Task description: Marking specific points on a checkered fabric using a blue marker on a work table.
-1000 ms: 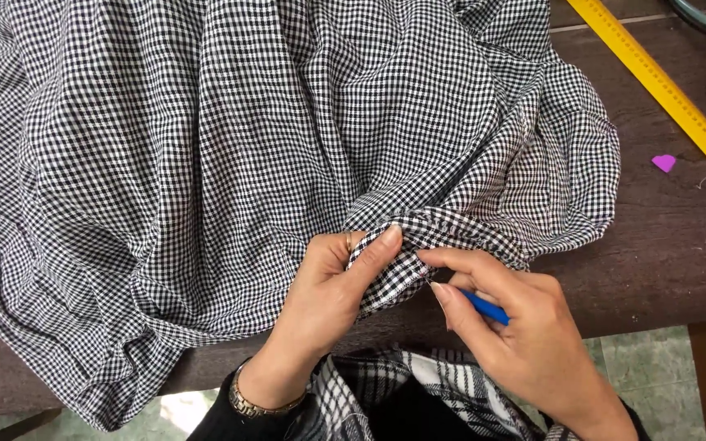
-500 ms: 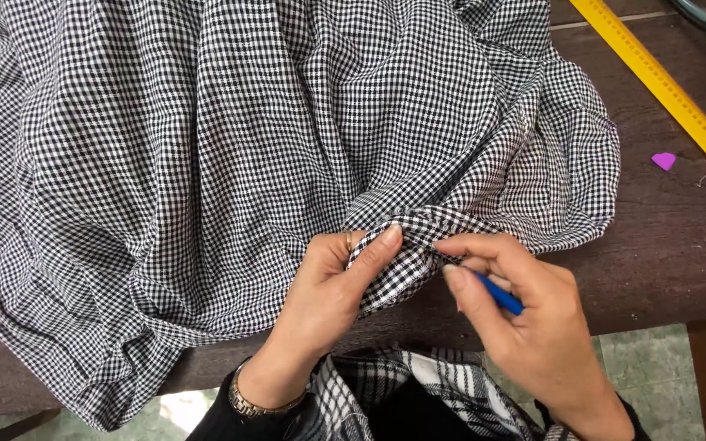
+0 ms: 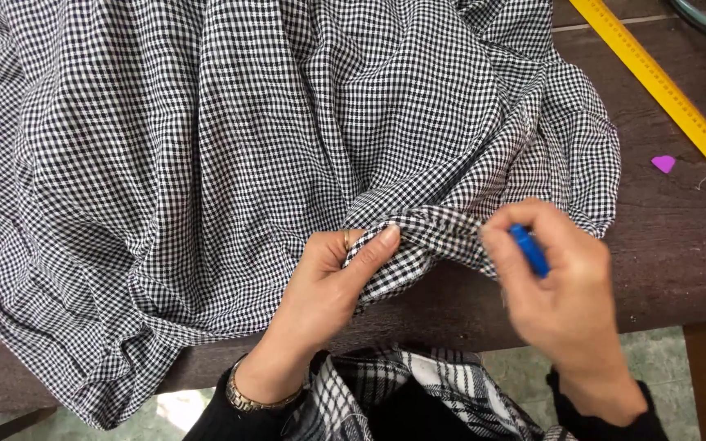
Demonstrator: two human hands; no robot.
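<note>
Right now both hands work at the near edge of the counter [image 3: 680, 245]. Left hand [image 3: 332, 282] pinches a folded hem of the black-and-white gingham fabric [image 3: 230, 147], thumb on top. Right hand [image 3: 557, 278] is curled shut around a small blue tool [image 3: 529, 247], touching the same fold. Yellow ruler [image 3: 663, 90] lies far right, purple chalk piece [image 3: 663, 163] near it.

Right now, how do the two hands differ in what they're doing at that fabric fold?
The left hand pinches the fold of the black-and-white checked fabric under its thumb; the right hand grips a small blue tool at the fold's other end. The left hand is sharp in view and wears a ring; the right hand is blurred and shows none. Both work over the dark wooden table, at its near edge.
</note>
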